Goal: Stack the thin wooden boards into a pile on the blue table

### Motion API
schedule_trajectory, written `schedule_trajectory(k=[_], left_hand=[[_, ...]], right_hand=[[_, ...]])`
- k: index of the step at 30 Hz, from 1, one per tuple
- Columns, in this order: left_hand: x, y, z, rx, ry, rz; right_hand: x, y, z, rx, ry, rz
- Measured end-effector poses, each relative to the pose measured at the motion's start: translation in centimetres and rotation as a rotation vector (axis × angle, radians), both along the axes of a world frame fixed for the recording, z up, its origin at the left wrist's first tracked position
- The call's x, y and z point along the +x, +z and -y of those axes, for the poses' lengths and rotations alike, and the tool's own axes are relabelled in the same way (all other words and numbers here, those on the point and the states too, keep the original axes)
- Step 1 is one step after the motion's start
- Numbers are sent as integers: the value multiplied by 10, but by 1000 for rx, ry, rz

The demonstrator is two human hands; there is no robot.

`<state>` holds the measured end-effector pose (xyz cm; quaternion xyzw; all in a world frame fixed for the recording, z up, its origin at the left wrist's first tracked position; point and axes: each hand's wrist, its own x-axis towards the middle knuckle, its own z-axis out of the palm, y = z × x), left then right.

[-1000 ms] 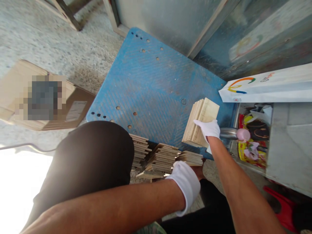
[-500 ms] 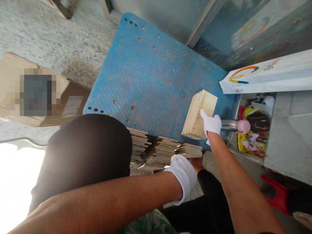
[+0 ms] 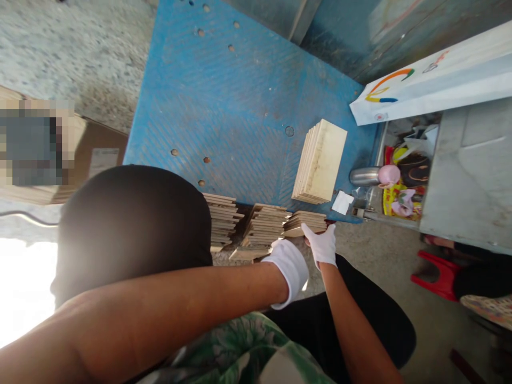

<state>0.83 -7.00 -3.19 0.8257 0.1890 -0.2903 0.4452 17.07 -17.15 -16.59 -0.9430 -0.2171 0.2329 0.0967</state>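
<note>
Both my hands wear white gloves. My right hand is at the right end of a short stack of thin wooden boards, thumb and forefinger spread apart, the thumb against the nearest board. My left hand is bent down beside the middle stack of boards; its fingers are hidden, so I cannot see whether it holds anything. A larger stack of pale boards leans on the blue plastic platform, touched by neither hand. Another row of boards is partly behind my knee.
Right of the platform, an open metal drawer contains packets and a pink-topped metal flask. A white paper bag lies above it. White paper rests at the platform edge. A red stool and cardboard stand on the floor.
My right hand has left the larger stack on the platform and come down to the short stack at its edge. My left hand stays near the middle stack. The view has shifted.
</note>
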Motion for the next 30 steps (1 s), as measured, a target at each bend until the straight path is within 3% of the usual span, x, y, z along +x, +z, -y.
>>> schedule_trajectory(k=[3,9,17,21,26,30], left_hand=[[2,1,-3,-61,-139,-85],[1,-3,-7,-60,-234,-74],[5,-13,-7,-34,-258,-63],[10,-14,-15,19,-185,-39],[11,-12,-16,158,-22,68],[10,-12,-10,275,60,134]], right_hand=[[-13,-14,2,-66,-29,33],[-27,-30,-11,-68,-109,95],[-28,-21,-7,-55,-100,170],[-23,1,-6,-1,-31,204],[-23,51,-6,63,-97,235],[-34,99,-2,297,-171,193]])
